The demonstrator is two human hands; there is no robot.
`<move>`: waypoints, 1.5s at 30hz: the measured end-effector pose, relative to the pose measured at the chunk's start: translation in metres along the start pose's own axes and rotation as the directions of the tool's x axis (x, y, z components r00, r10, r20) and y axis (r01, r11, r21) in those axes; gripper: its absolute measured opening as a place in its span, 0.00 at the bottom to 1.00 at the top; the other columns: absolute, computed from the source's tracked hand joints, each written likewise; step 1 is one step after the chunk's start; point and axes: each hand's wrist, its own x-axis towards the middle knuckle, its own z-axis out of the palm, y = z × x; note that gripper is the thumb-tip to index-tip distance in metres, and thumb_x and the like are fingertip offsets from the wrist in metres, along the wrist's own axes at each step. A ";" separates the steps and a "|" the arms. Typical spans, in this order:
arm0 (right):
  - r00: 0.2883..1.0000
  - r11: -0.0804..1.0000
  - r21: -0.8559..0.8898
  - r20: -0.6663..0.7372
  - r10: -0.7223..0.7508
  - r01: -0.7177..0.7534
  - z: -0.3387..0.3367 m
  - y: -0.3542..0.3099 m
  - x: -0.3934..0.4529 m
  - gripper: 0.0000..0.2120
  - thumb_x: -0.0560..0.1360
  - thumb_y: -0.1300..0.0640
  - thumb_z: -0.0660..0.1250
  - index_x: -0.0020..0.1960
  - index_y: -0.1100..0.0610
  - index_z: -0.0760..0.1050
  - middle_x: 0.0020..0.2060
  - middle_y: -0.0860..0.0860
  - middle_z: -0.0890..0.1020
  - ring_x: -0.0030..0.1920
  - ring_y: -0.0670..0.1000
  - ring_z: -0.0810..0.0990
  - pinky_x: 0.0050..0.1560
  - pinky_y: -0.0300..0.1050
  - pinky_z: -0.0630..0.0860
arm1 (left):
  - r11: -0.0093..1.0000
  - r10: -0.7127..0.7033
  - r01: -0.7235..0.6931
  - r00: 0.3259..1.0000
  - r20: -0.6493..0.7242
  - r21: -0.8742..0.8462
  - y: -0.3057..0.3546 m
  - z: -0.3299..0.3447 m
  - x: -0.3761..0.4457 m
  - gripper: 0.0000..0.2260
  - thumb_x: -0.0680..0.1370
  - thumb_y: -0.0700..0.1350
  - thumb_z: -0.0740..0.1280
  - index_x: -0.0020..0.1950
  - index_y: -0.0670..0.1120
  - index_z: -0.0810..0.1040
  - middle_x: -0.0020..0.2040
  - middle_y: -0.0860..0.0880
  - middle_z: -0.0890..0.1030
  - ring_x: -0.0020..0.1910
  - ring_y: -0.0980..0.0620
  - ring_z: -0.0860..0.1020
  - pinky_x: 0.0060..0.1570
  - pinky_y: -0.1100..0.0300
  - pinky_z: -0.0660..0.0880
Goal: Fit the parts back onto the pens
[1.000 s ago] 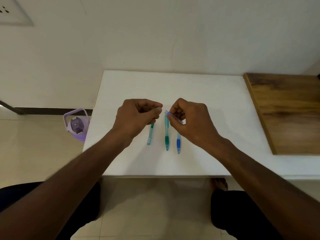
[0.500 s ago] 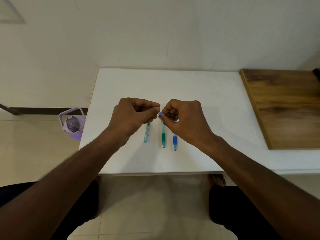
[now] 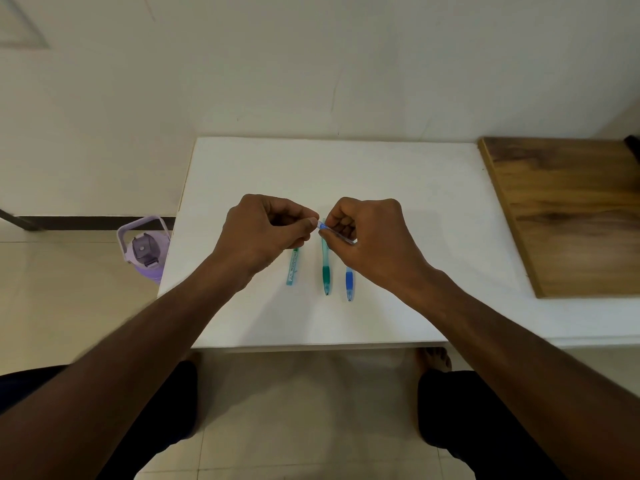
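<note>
From the head view, your left hand (image 3: pixel 265 232) and right hand (image 3: pixel 369 233) meet above the middle of the white bench (image 3: pixel 398 188), both with fingers curled. Your right fingers pinch a thin clear-blue pen part (image 3: pixel 334 232), which slants up towards your left fingertips; those are pinched at its upper end, though what they grip is too small to tell. Below your hands three pens lie side by side on the bench: a teal pen (image 3: pixel 292 268) on the left, a green-grip pen (image 3: pixel 326 268) in the middle, and a blue-grip pen (image 3: pixel 349 284) just beside it. A wooden board (image 3: pixel 571 216) lies at the right, well apart. A purple bottle (image 3: pixel 143 249) stands on the floor by the bench's left edge
</note>
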 end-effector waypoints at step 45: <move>0.901 0.901 0.140 0.212 0.378 -0.411 0.022 0.002 0.018 0.12 0.77 0.42 0.74 0.46 0.51 0.85 0.36 0.44 0.86 0.34 0.44 0.86 0.40 0.33 0.80 | 0.784 0.053 0.003 0.996 -0.072 0.621 -0.016 0.023 0.006 0.17 0.71 0.59 0.77 0.35 0.45 0.82 0.29 0.50 0.83 0.30 0.52 0.82 0.31 0.61 0.73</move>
